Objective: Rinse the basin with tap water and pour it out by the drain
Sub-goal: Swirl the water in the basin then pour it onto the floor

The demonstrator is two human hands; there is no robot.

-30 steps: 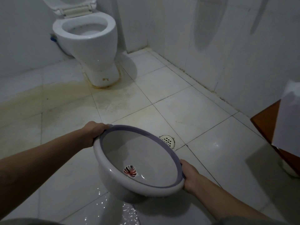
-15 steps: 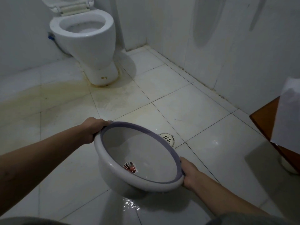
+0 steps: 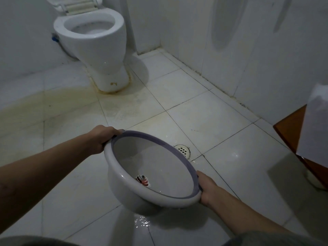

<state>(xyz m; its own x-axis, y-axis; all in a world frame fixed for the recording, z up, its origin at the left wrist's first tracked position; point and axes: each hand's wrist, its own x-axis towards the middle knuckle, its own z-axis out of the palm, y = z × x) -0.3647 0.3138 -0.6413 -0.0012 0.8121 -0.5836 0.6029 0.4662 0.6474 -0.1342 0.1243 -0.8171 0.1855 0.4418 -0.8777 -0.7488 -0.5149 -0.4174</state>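
Two hands grip the basin [image 3: 150,167] by its rim — left hand [image 3: 102,139] closed at ten o'clock, right hand [image 3: 206,189] closed at four. It's tipped above the floor, drain [image 3: 182,150] just beyond. Probably light, stiff, wet — rim holds look safest.

The basin [image 3: 152,167] hides the near edge of the floor drain [image 3: 182,150] and the fingers of the left hand [image 3: 103,139] and right hand [image 3: 206,189] curled under its rim. Far beyond the basin, the toilet [image 3: 92,45] lid is cut off by the top edge. Right of the drain, a wooden panel [image 3: 291,128] and white sheet [image 3: 316,125] run past the frame.
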